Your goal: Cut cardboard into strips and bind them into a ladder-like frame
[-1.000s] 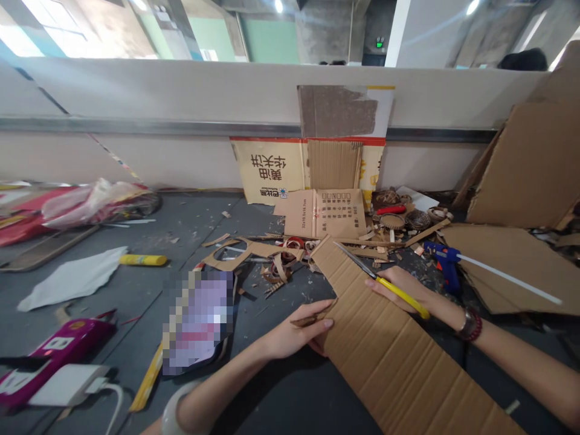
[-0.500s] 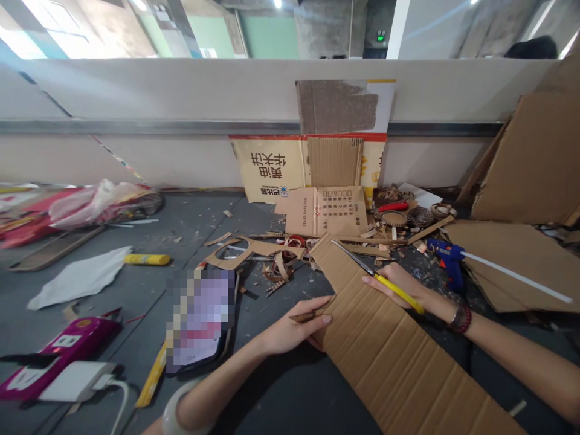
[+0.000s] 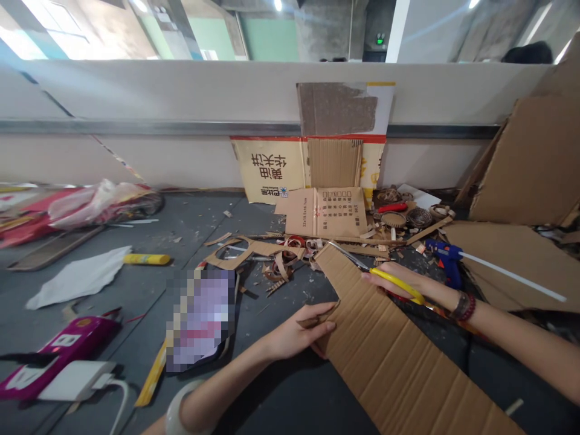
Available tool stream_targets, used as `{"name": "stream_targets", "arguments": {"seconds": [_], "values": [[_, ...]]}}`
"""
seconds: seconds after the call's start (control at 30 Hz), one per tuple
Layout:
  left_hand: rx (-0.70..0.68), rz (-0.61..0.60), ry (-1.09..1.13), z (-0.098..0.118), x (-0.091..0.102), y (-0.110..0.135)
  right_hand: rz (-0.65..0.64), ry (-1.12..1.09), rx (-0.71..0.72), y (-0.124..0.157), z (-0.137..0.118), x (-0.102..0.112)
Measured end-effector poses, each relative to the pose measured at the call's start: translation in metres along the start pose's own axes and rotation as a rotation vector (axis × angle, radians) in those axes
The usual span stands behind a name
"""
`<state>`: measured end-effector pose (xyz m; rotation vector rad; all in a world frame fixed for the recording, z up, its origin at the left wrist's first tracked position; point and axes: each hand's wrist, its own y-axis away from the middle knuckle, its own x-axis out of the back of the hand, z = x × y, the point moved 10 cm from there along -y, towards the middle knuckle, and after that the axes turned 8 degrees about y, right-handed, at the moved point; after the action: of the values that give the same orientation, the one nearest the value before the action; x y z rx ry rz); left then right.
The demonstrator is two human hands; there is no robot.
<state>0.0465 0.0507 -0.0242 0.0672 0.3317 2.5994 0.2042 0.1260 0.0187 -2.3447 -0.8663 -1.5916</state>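
Note:
A long piece of corrugated cardboard (image 3: 399, 356) slants from the middle of the view to the bottom right. My left hand (image 3: 303, 329) pinches its left edge, thumb on top, at a notch where a small flap sticks out. Yellow-handled scissors (image 3: 392, 283) are in my right hand (image 3: 399, 281), whose fingers are partly hidden beneath the handle and the cardboard. The blades lie along the cardboard's upper right edge, near its far end. Just beyond that end are curled cardboard strips (image 3: 283, 266) and a cut piece with a round hole (image 3: 229, 254).
A blue glue gun (image 3: 448, 260) with a long white stick lies at right, by cardboard sheets (image 3: 521, 260). On the left are a phone (image 3: 203, 320), a purple power strip (image 3: 63, 350), a yellow glue tube (image 3: 147, 259) and white paper (image 3: 81, 278). Box panels (image 3: 272, 169) lean against the partition.
The scissors have turned in my right hand, so more of the yellow handle shows. My left hand and the cardboard have shifted slightly right and down.

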Motion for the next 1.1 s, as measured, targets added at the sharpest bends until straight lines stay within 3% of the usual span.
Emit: {"name": "stream_targets", "arguments": {"seconds": [0.1, 0.23, 0.37, 0.5, 0.6, 0.7, 0.8, 0.93, 1.1], "values": [[-0.014, -0.002, -0.047, 0.000, 0.001, 0.000, 0.012, -0.005, 0.006, -0.004, -0.002, 0.002], [-0.021, -0.016, -0.061, 0.004, 0.000, 0.001, 0.121, 0.043, -0.027, -0.005, 0.004, 0.006], [-0.084, -0.137, -0.033, 0.022, -0.010, 0.001, 0.216, 0.033, -0.036, -0.005, 0.010, 0.002], [-0.142, -0.159, -0.041, 0.038, -0.008, 0.000, 0.279, 0.039, -0.098, -0.009, 0.021, 0.001], [-0.132, -0.142, -0.012, 0.037, -0.004, -0.002, 0.316, 0.064, -0.152, -0.010, 0.027, 0.013], [-0.133, -0.122, 0.028, 0.034, -0.002, -0.002, 0.398, 0.153, -0.177, -0.005, 0.025, 0.040], [-0.104, -0.120, 0.072, 0.029, -0.001, -0.004, 0.446, 0.257, -0.178, 0.004, 0.014, 0.066], [-0.050, -0.106, 0.115, 0.023, -0.001, -0.005, 0.579, 0.306, -0.027, 0.014, -0.026, 0.094], [-0.033, -0.062, 0.185, 0.019, 0.003, -0.006, 0.613, 0.029, 0.132, 0.015, -0.067, 0.101]]}}
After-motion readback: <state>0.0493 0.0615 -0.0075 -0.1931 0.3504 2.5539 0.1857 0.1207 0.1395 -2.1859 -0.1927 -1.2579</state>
